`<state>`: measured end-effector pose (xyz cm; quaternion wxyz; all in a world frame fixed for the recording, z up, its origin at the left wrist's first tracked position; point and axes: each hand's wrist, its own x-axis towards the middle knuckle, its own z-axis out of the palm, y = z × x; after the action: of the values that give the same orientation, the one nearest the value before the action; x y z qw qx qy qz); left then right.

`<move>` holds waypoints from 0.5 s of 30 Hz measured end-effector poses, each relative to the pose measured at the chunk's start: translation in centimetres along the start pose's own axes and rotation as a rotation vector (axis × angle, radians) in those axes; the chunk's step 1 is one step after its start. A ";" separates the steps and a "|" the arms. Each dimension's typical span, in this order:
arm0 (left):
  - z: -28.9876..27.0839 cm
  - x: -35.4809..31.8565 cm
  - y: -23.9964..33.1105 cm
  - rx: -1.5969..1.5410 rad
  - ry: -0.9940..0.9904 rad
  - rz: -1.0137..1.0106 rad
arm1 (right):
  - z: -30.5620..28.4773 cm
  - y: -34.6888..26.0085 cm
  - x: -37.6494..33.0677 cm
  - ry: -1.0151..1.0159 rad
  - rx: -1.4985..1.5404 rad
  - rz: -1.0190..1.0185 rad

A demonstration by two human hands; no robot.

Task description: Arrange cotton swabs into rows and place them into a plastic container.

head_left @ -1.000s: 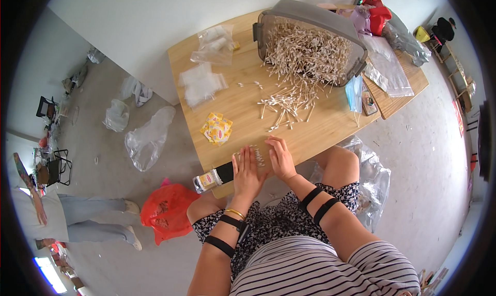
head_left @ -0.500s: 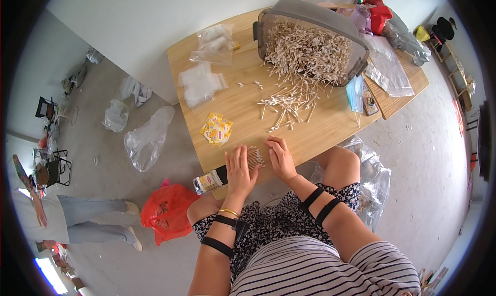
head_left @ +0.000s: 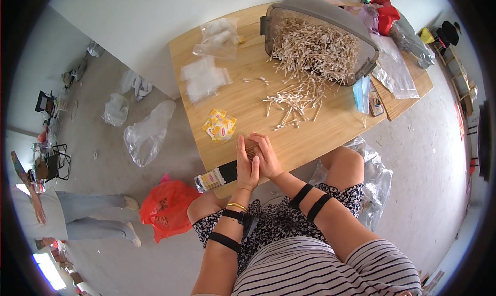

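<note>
left hand [head_left: 247, 169]: is standing on edge, on the nearer right side of the yellow packets [head_left: 219, 125], its fingers straight and together, not curling round anything.
right hand [head_left: 268, 161]: is leaning in from the right, farther from the yellow packets than the left hand, its fingers loosely extended and unclenched.
swab row [head_left: 251, 153]: is lying between the palms, nearer and to the right of the yellow packets; whether both palms are pressing it, i cannot tell.
palm pressure: light, even pushing from both sides seems to be suiting thin sticks best, ends levelling without bending or crossing.
black strip [head_left: 228, 172]: is lying on the near side of the yellow packets, beside the left hand.
filled clear packet [head_left: 209, 180]: is resting at that strip's left end, nearer than the yellow packets.
loose swabs [head_left: 294, 107]: are spreading right of the yellow packets.
grey bin [head_left: 310, 17]: is lying tipped, spilling swabs, far right of the yellow packets.
</note>
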<state>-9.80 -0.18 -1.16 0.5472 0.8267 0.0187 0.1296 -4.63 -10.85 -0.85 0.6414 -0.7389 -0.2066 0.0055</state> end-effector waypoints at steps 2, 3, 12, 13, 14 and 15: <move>-0.3 -0.1 0.1 0.003 0.011 0.012 | -0.9 -0.4 0.0 0.033 -0.054 -0.005; -0.5 -0.1 0.1 0.049 0.026 0.029 | -1.5 -0.7 -0.1 0.070 -0.108 -0.011; -1.4 -0.2 0.7 0.296 -0.075 0.072 | -6.2 -0.9 -2.3 0.096 -0.305 0.078; -1.4 -0.3 0.7 0.304 -0.077 0.069 | -6.3 -0.9 -2.6 0.080 -0.319 0.099; -1.4 -0.3 0.7 0.305 -0.076 0.072 | -6.4 -1.2 -2.8 0.081 -0.319 0.096; -1.5 -0.4 0.7 0.292 -0.073 0.073 | -6.5 -1.4 -3.0 0.039 -0.356 0.069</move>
<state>-10.62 0.85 0.01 0.4162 0.9019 -0.0125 0.1149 -6.06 -17.83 0.90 0.5039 -0.8473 -0.1661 -0.0234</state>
